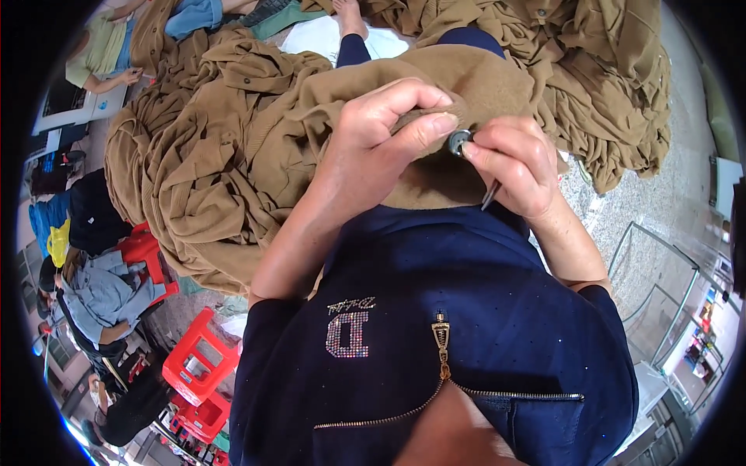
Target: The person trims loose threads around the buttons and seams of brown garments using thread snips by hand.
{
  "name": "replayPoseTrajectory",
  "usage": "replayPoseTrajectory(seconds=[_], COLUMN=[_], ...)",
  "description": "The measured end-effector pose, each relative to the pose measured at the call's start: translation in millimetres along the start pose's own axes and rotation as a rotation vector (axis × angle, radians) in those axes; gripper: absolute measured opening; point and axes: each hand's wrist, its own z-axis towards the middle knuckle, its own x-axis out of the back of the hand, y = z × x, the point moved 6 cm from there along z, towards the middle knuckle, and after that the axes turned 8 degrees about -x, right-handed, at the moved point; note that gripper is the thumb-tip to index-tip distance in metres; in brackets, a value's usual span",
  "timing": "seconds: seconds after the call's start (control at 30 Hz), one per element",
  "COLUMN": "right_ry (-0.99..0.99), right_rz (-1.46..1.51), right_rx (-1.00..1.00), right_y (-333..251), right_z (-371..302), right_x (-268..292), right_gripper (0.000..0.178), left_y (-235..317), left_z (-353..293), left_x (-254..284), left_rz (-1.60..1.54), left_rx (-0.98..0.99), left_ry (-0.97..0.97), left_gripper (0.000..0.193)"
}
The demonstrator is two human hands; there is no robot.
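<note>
A brown knit garment (497, 78) is spread over my lap. My left hand (381, 140) pinches a fold of it between thumb and forefinger. Just to the right, the thumb and fingertips of my right hand (513, 159) grip a round dark grey-green button (460, 142), close beside the left thumb. Out of the bottom of the right fist sticks a pointed metal tool tip (490, 194); the rest of that tool is hidden in the palm. Whether thread joins the button to the cloth, I cannot tell.
Large heaps of similar brown garments (210, 147) lie at the left and more brown garments (614, 85) at the far right. Red plastic stools (200, 357) stand at the left. Other people work at the far left. A metal frame (653, 287) stands at the right.
</note>
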Motion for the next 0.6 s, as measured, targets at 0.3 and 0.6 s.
replayPoseTrajectory(seconds=[0.3, 0.6], right_ry=[-0.07, -0.055], right_rz=[0.198, 0.161], right_rx=[-0.188, -0.105], right_y=[8, 2], right_z=[10, 14], right_x=[-30, -42], right_gripper=[0.03, 0.027], left_y=[0, -17], left_z=[-9, -19], left_x=[23, 34], left_rz=[0.17, 0.007], left_rx=[-0.078, 0.265], left_ry=[-0.078, 0.099], left_gripper=[0.015, 0.012])
